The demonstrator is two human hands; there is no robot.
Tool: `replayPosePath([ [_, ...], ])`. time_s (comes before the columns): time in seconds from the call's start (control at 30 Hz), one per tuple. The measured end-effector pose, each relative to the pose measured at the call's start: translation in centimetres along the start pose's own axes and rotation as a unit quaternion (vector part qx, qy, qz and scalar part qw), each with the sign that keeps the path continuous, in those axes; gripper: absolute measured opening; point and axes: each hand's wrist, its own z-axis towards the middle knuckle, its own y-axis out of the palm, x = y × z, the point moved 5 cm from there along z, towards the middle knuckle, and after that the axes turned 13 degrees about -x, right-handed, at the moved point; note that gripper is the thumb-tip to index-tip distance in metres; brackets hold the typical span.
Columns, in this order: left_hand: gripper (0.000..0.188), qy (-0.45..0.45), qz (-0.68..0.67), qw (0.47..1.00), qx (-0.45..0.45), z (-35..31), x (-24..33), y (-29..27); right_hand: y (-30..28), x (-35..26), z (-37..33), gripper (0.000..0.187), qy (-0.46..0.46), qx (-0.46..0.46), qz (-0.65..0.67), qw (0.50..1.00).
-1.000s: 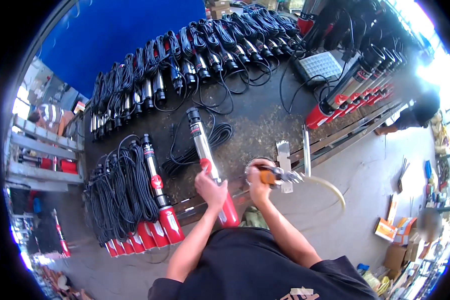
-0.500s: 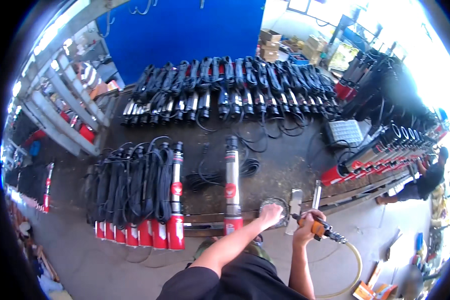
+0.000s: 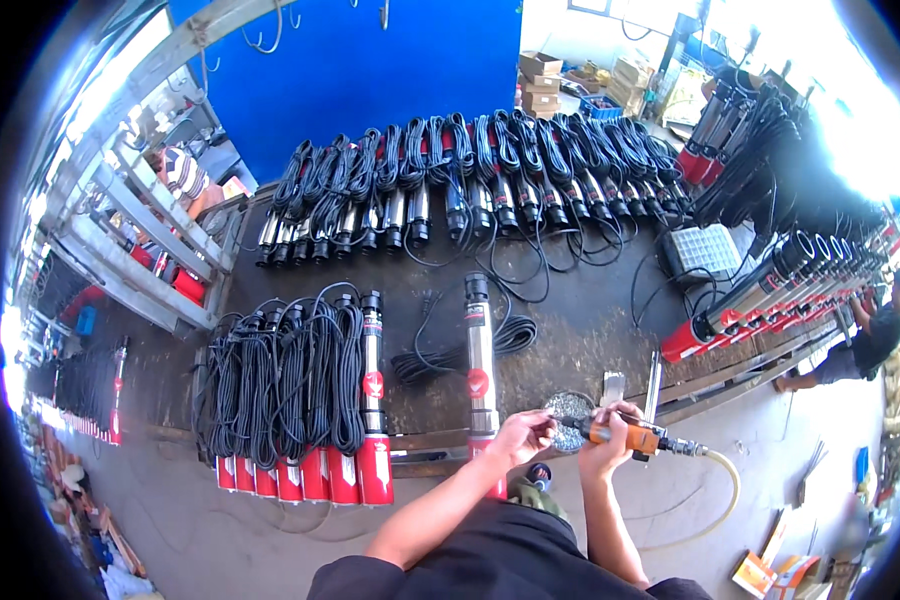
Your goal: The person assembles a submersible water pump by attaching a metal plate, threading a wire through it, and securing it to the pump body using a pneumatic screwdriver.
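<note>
My right hand (image 3: 607,440) is wrapped round an orange and black air screwdriver (image 3: 646,438), its tip pointing left and a pale hose running from its back end. At that tip my left hand (image 3: 526,437) has its fingers pinched together; whatever they hold is too small to make out. Just beyond both hands is a round dish (image 3: 569,406) of small metal pieces, probably screws. Left of it a silver and red submersible pump (image 3: 480,370) lies lengthwise on the workbench (image 3: 590,310), its red end at the front edge. A coiled black cable (image 3: 510,338) lies beside and behind it.
Several pumps with bundled cables (image 3: 290,400) lie at left, and a long row (image 3: 470,180) stretches across the back. More pumps (image 3: 750,300) lie at right near a white tray (image 3: 703,252). Metal strips (image 3: 653,385) project at the front edge. A co-worker (image 3: 865,335) crouches far right.
My left hand has come out of the dish toward me, its fingers now at the screwdriver tip. My right hand has brought the screwdriver left and levelled it. The whole view has shifted slightly.
</note>
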Motion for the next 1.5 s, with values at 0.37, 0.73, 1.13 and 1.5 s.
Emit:
replayPosePath([
  [0.37, 0.013, 0.055, 0.017, 0.998, 0.010, -5.9, 1.8, -0.7, 0.4, 3.0, -2.3, 0.019, 0.065, 0.003, 0.061, 0.996],
  [0.73, 0.009, 0.074, -0.084, 0.965, 0.235, -8.3, 0.9, -4.2, 1.0, 7.0, -6.4, 0.020, 0.103, -0.127, -0.088, 0.983],
  [1.13, 0.012, 0.018, -0.081, 0.971, 0.225, -7.8, 3.6, -6.7, 1.2, 11.9, -5.8, 0.019, 0.154, -0.106, -0.056, 0.981],
  [1.5, 0.014, 0.172, 0.032, 0.924, 0.340, -8.6, 6.2, -15.7, 1.9, 12.0, -6.5, 0.002, 0.226, -0.118, -0.199, 0.946],
])
